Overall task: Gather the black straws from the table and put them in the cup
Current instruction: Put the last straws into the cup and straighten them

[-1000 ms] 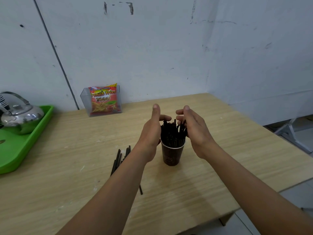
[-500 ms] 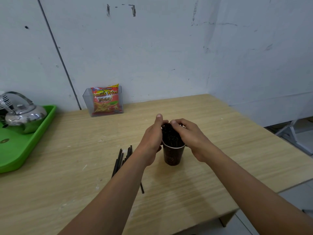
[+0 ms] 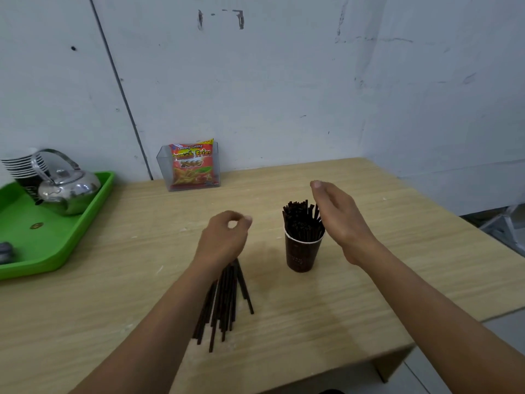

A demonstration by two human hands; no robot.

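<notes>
A brown paper cup [image 3: 303, 253] stands upright on the wooden table [image 3: 397, 251]. It is full of black straws [image 3: 302, 220] that stick up out of the top. The right hand [image 3: 339, 220] floats just beside the cup on its right side, flat and wide, holding nothing. The left hand [image 3: 224, 237] is to the left of the cup with its fingers curled in loosely (it holds nothing that can be seen). Under the left wrist, a bunch of loose straws [image 3: 223, 302] lies flat on the table, fanned out toward the near edge. Far left is a green tray [image 3: 71, 237] with a shiny kettle [image 3: 66, 191] on it. A snack bag [image 3: 193, 164] sits in a clear box by the wall.
</notes>
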